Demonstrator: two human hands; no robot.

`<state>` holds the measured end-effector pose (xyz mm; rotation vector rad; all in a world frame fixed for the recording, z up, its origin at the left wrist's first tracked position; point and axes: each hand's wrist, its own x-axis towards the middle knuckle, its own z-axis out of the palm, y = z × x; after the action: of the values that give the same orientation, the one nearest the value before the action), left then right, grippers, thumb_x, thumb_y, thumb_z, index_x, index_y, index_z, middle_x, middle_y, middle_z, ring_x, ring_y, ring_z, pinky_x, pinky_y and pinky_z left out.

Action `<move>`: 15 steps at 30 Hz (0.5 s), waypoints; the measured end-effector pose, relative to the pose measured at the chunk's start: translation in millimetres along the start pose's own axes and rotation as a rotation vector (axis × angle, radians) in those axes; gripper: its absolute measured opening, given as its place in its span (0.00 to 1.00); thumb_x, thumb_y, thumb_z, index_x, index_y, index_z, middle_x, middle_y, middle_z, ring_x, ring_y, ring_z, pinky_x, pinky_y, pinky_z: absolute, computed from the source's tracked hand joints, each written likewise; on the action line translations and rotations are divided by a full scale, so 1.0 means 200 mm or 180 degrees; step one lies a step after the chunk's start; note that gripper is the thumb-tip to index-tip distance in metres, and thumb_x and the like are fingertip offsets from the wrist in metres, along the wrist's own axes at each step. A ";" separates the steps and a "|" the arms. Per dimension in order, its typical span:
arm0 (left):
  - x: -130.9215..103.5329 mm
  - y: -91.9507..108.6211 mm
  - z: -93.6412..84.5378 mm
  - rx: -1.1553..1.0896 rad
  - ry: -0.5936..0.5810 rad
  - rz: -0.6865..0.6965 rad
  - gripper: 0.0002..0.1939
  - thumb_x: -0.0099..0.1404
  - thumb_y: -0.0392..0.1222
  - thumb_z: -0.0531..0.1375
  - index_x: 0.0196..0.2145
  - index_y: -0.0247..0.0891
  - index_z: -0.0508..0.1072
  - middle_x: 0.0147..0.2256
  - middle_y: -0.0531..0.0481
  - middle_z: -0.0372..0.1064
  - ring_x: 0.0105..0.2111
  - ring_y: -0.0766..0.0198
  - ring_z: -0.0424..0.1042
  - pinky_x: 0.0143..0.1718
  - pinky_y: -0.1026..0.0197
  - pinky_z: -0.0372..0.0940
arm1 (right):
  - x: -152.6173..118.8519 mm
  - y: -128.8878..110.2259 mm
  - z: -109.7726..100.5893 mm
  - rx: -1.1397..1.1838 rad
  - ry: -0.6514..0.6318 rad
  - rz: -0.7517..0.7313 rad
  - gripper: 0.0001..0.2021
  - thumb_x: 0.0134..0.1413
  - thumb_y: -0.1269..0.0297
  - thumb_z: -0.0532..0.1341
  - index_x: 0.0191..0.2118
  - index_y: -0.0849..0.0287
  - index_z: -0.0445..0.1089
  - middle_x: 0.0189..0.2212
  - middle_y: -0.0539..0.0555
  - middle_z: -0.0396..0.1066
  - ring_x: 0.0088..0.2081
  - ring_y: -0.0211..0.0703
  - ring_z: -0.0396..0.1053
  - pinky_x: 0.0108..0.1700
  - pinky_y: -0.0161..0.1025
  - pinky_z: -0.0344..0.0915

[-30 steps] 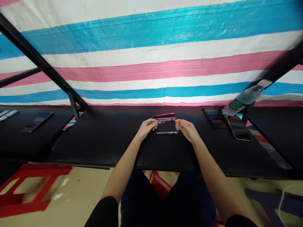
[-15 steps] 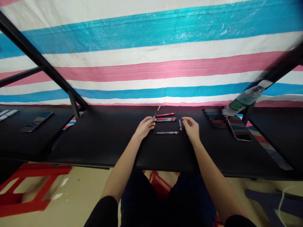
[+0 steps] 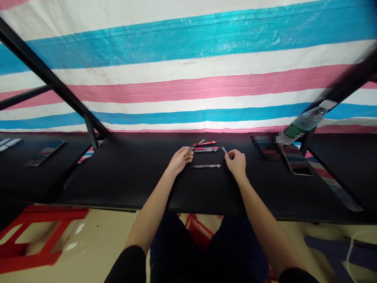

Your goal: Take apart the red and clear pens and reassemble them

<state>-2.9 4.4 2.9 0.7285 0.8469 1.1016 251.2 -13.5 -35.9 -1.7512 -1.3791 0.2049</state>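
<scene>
While the left hand (image 3: 180,159) pinches a slim pen (image 3: 199,144), its far end crossing the red pens (image 3: 211,143) in view, the right hand (image 3: 236,162) pinches a small clear cap (image 3: 224,150). Grey-gripped pen (image 3: 206,166) flat on tabletop (image 3: 132,169), nearer the person. Off right: bottle (image 3: 303,125), phone (image 3: 297,160), pixelated patch (image 3: 268,147).

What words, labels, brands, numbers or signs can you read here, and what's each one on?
No text can be read for certain.
Green label on the bottle: pale marks, too small and blurred to read.
Pens on the table: any print is too small to read.
Pixelated items beside the bottle: obscured, nothing legible.
</scene>
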 end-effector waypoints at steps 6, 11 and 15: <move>0.00 0.00 0.01 -0.0073 0.0144 0.0074 0.06 0.64 0.41 0.60 0.34 0.36 0.67 0.24 0.53 0.66 0.23 0.70 0.65 0.26 0.65 0.58 | 0.03 -0.04 -0.02 0.2261 -0.0271 0.0799 0.17 0.48 0.47 0.64 0.31 0.57 0.69 0.19 0.47 0.61 0.22 0.36 0.58 0.26 0.37 0.55; 0.02 -0.01 -0.01 0.0100 0.0266 0.0215 0.05 0.66 0.40 0.57 0.35 0.34 0.68 0.26 0.51 0.68 0.23 0.70 0.66 0.27 0.64 0.60 | 0.03 -0.08 -0.03 0.3485 -0.0767 0.1170 0.17 0.41 0.50 0.70 0.32 0.58 0.74 0.18 0.44 0.54 0.20 0.32 0.52 0.21 0.33 0.50; 0.02 -0.02 -0.02 0.0327 0.0198 0.0283 0.07 0.65 0.41 0.59 0.36 0.34 0.69 0.29 0.47 0.71 0.24 0.69 0.68 0.27 0.64 0.59 | 0.03 -0.10 -0.04 0.3888 -0.1008 0.1330 0.15 0.42 0.54 0.70 0.35 0.58 0.75 0.22 0.47 0.60 0.24 0.34 0.59 0.24 0.34 0.57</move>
<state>-4.0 7.6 -3.9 0.8274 0.9368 1.1716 243.9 -13.0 -14.3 -0.9153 -0.7222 1.2907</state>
